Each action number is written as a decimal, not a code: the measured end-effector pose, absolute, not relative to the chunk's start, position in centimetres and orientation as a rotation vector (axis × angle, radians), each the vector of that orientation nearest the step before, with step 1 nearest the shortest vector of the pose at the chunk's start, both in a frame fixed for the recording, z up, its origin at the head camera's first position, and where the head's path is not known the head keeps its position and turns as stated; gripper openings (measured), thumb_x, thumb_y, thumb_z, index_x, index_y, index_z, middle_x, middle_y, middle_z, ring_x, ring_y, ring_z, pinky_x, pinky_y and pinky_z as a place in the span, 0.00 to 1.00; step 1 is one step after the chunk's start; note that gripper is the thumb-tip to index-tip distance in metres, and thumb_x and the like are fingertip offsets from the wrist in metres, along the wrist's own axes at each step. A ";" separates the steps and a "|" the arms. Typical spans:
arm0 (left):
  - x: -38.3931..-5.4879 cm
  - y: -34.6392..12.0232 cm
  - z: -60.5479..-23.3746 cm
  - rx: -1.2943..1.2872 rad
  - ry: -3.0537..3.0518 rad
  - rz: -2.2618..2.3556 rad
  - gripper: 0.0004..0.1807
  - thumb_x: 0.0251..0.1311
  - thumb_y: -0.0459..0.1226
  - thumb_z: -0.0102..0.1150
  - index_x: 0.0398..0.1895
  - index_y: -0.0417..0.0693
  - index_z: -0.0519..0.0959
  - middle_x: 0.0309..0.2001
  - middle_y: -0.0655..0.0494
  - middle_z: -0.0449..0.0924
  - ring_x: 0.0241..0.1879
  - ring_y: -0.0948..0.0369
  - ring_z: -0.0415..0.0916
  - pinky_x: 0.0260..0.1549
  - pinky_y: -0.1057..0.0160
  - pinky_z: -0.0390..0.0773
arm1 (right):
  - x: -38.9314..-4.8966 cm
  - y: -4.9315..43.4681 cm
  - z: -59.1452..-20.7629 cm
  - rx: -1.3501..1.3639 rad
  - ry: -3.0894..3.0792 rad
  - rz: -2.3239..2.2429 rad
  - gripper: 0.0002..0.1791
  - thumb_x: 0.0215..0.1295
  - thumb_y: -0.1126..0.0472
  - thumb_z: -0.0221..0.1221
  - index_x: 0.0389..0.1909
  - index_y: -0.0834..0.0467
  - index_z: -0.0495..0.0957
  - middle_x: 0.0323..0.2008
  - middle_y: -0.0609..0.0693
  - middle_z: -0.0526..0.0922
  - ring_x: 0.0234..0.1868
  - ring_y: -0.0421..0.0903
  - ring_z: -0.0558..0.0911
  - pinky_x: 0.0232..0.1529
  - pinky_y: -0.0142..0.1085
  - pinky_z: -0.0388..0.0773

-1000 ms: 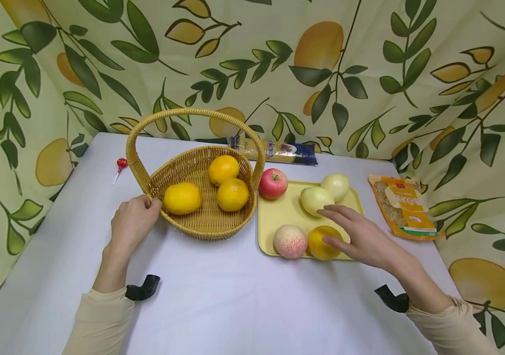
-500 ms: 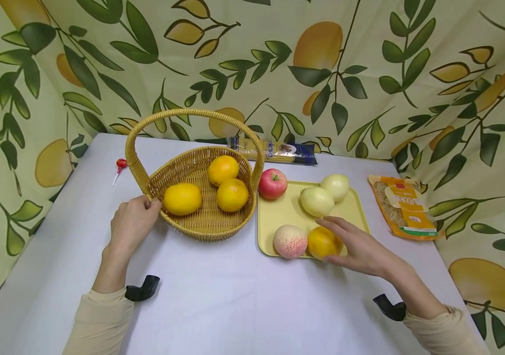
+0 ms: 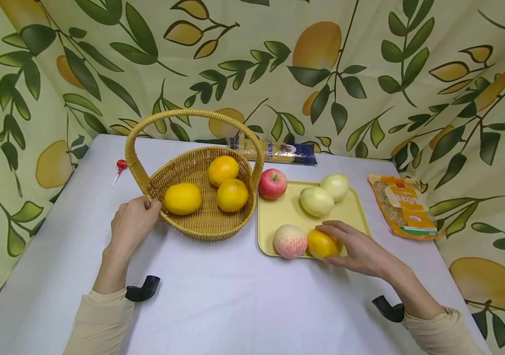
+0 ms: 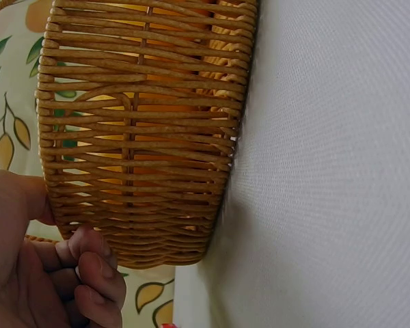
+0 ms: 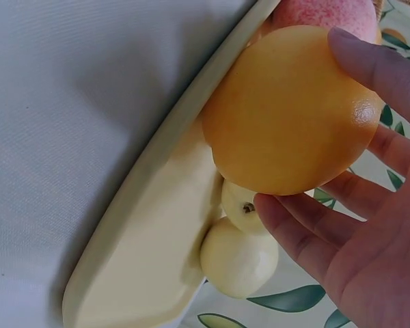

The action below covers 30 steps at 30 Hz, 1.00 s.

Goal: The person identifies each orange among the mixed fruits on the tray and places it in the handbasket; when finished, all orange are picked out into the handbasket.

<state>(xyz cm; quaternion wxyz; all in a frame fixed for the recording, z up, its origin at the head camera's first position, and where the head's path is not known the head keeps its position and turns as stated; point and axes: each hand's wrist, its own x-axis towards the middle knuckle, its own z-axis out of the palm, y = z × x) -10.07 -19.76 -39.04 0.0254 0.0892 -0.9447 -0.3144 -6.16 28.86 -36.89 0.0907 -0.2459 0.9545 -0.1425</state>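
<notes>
My left hand point(image 3: 133, 220) pinches the rim of a wicker basket point(image 3: 208, 231) between thumb and fingers; in the left wrist view the thumb goes over the rim and the fingers curl outside. Inside the basket lie two round oranges point(image 3: 232, 195) and an oval yellow fruit point(image 3: 183, 198). On the right, my right hand point(image 3: 359, 249) has its thumb and fingers around an orange point(image 5: 287, 113) at the near edge of a yellow tray point(image 3: 274, 212). A speckled pink peach point(image 3: 290, 241) touches that orange on its left. Two pale yellow-green fruits point(image 3: 317, 201) lie farther back on the tray.
A red apple point(image 3: 272, 184) sits at the tray's back left corner, close to the basket. Behind stands a pasta packet point(image 3: 279, 151). An orange food bag point(image 3: 403, 207) lies right of the tray, a red lollipop point(image 3: 121, 165) left of the basket.
My right hand has come down and toward me onto the orange, its thumb and fingers now around the fruit's sides. The left hand and the basket stay in place.
</notes>
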 end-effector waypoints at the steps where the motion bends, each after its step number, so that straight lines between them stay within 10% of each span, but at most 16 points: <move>1: -10.1 -19.8 -39.0 0.275 -2.919 -0.972 0.22 0.67 0.46 0.40 0.17 0.44 0.67 0.16 0.54 0.64 0.17 0.56 0.63 0.16 0.61 0.59 | -6.2 28.9 -36.9 -0.734 2.840 -0.420 0.37 0.52 0.53 0.72 0.64 0.52 0.71 0.62 0.55 0.73 0.60 0.56 0.76 0.57 0.55 0.75; 30: -10.1 -19.7 -39.0 0.274 -2.912 -0.983 0.22 0.67 0.45 0.40 0.17 0.44 0.66 0.16 0.54 0.63 0.17 0.57 0.62 0.16 0.61 0.58 | -9.3 23.6 -31.2 -0.965 3.041 -0.547 0.39 0.51 0.51 0.68 0.67 0.48 0.68 0.57 0.55 0.69 0.44 0.48 0.77 0.42 0.43 0.77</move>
